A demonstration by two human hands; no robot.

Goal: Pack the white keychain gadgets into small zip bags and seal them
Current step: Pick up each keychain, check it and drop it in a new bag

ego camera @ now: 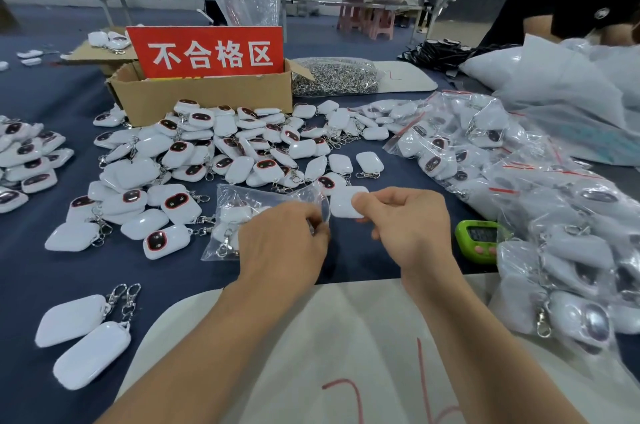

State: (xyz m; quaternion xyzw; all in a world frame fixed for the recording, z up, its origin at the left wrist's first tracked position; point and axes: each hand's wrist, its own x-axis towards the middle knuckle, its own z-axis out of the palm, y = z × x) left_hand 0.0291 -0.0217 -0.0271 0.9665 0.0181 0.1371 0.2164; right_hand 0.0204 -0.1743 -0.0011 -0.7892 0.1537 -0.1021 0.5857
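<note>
A table [41, 268] draped in dark blue cloth is carrying everything; a white sheet [346, 337] with red pen marks is lying over its near edge, under the forearms. Along the right edge a pile of filled bags [561, 202] is spreading, clear plastic with red zip strips and white gadgets showing through; beyond it, toward the far right corner, a big white sack [554, 77] is slumping. Across the middle a heap of loose gadgets [214, 150] is sprawling; they are glossy white rounded cases, some showing a dark oval window ringed in red, many trailing a silver clasp. Behind the heap a cardboard box [204, 98] is standing, with a red sign [207, 51] in white characters rising from it; a mound of metal clasps [332, 77] is lying just right of the box.

The left hand [284, 243] is pinching the mouth of a clear zip bag [242, 205], fingers curled on the plastic; the bag is lying between the heap and the near edge, with white cases and clasps showing inside. The right hand [412, 216] is gripping a gadget [343, 205] between thumb and fingers, plain white side up, just beside the bag's mouth; its clasp is hidden. A green timer [479, 240] is sitting just right of the right hand.
</note>
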